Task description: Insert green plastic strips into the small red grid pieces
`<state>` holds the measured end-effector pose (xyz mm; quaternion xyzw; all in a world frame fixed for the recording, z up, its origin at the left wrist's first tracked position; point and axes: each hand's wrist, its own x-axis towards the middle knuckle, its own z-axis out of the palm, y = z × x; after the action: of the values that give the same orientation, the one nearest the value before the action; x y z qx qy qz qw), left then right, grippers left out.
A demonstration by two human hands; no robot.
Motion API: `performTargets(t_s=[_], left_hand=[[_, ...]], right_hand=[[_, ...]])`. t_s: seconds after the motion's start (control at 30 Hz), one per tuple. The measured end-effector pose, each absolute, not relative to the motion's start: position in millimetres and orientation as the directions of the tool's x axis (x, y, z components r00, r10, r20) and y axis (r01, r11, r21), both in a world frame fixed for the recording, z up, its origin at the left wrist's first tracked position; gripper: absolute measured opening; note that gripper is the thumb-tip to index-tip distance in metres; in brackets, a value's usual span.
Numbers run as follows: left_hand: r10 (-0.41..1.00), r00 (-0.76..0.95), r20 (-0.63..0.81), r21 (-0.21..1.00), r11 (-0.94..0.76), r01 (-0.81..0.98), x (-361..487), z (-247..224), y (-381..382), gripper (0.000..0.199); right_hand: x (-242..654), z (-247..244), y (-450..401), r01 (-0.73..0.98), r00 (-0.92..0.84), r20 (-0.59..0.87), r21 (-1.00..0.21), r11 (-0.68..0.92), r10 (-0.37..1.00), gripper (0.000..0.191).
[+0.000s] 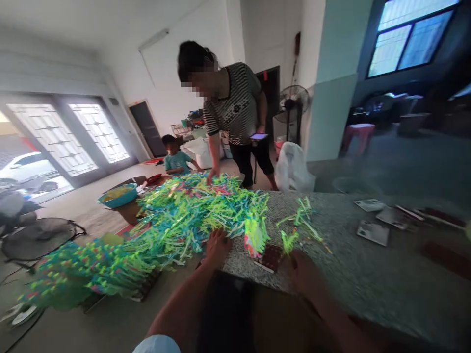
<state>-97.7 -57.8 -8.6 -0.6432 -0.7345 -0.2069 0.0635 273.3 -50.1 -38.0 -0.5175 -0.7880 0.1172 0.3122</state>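
A big heap of plastic strands [191, 211] in green, blue, white and pink covers the left part of a speckled granite tabletop [331, 220]. My left hand [218, 247] lies at the heap's near edge, fingers somewhat apart, nothing visibly gripped. My right hand [303, 272] is closed by a small yellow-green tuft of strands [289, 241], which sticks up from its fingertips. Between my hands is a dark red slotted block [271, 258]. A bright bunch of strands [255, 235] stands at its left end. A few loose strands [304, 215] are scattered beyond my right hand.
Across the table a person [235, 108] leans over, one hand in the heap, the other holding a phone [259, 137]. A seated child [176, 157] is further left. A blue basin [117, 196], floor fan [39, 238], white bag [294, 166] and flat cards [372, 232] surround the work area.
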Motion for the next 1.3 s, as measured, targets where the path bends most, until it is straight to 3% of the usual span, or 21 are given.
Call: performTargets(t_s=[0.2, 0.37, 0.5, 0.6, 0.8, 0.9, 1.07, 1.3], left_hand=[[0.915, -0.146, 0.376, 0.171, 0.087, 0.981, -102, -11, -52, 0.043], [0.908, -0.152, 0.392, 0.174, 0.089, 0.981, -104, -12, -52, 0.044], [0.891, -0.142, 0.431, 0.173, 0.073, 0.982, -103, -13, -54, 0.046], [0.878, -0.121, 0.463, 0.142, 0.062, 0.988, -102, -13, -55, 0.046], [0.863, -0.123, 0.489, 0.116, 0.076, 0.99, -102, -16, -54, 0.044], [0.857, -0.134, 0.497, 0.146, 0.07, 0.987, -102, -18, -57, 0.043], [0.868, -0.168, 0.467, 0.258, 0.048, 0.965, -106, -15, -50, 0.043], [0.791, -0.442, 0.424, 0.429, 0.255, 0.867, -149, 41, 33, 0.052]], right_hand=[[270, -27, -55, 0.77, -0.252, 0.372, -0.483, 0.418, 0.893, 0.024], [268, -26, -58, 0.76, -0.238, 0.398, -0.492, 0.425, 0.886, 0.034], [265, -22, -63, 0.751, -0.382, 0.429, -0.371, 0.546, 0.818, 0.047], [263, -24, -64, 0.733, -0.473, 0.423, -0.297, 0.612, 0.773, 0.043], [267, -31, -59, 0.865, -0.249, 0.489, -0.275, 0.419, 0.836, 0.03], [271, -30, -59, 0.903, -0.181, 0.514, -0.251, 0.349, 0.838, 0.024], [270, -33, -60, 0.909, -0.208, 0.538, -0.203, 0.365, 0.817, 0.022], [273, -42, -54, 0.882, -0.227, 0.534, -0.241, 0.404, 0.814, 0.021]])
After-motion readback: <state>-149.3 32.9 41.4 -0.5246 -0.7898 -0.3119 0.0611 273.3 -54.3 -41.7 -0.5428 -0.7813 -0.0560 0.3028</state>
